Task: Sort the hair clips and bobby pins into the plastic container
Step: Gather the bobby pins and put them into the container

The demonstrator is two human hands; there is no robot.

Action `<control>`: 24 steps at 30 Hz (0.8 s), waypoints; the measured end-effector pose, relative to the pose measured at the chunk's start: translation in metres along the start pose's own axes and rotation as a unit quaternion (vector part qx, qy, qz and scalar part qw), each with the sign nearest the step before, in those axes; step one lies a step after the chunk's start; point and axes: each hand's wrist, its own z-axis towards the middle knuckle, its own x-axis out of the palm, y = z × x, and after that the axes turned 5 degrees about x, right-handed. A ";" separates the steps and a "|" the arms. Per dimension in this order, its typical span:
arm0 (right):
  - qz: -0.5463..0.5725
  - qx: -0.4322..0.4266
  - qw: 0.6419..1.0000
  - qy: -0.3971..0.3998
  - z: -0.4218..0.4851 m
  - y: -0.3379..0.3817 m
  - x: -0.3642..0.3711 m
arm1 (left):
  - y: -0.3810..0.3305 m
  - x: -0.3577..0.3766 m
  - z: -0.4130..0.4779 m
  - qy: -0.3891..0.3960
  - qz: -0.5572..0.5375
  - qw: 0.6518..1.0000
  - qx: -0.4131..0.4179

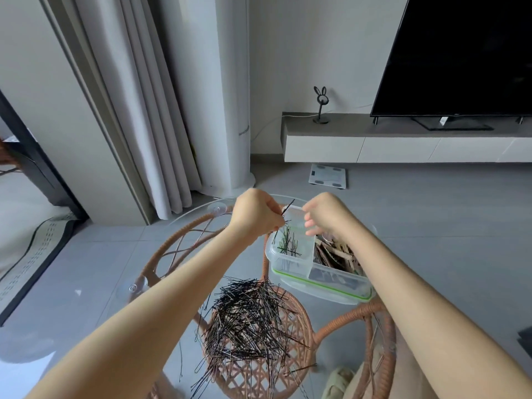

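Observation:
A clear plastic container (325,292) with a green-edged rim stands on the glass table, split into compartments. Its left compartment holds a few black bobby pins (288,245); its right one holds brown hair clips (336,256). A big heap of black bobby pins (247,318) lies on the glass in front of it. My left hand (256,214) hovers over the left compartment, fingers pinched on a small bunch of bobby pins (286,210). My right hand (328,214) is just to its right above the container, fingers loosely curled, holding nothing that I can see.
The round glass tabletop (95,300) rests on a wicker frame (172,243) with suction cups. A television (460,56) sits on a low cabinet (403,142) behind, with a rabbit-shaped stand. A scale lies on the floor. Curtains hang at the left.

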 end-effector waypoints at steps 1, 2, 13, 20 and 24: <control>0.022 -0.004 1.000 -0.021 -0.006 -0.001 -0.009 | -0.005 0.006 0.005 0.002 0.002 1.000 0.004; 0.029 -0.016 0.998 -0.052 -0.005 -0.006 -0.018 | -0.009 0.013 0.011 0.003 0.009 1.000 0.008; -0.055 -0.084 0.993 -0.062 -0.050 -0.044 -0.039 | -0.018 0.072 0.025 0.168 0.290 0.942 0.023; -0.091 -0.112 0.990 0.003 -0.087 -0.063 -0.025 | -0.002 0.024 0.001 0.099 0.183 0.974 0.085; -0.210 -0.068 0.974 0.058 -0.112 -0.098 -0.003 | 0.049 -0.003 -0.045 -0.006 0.148 0.986 0.081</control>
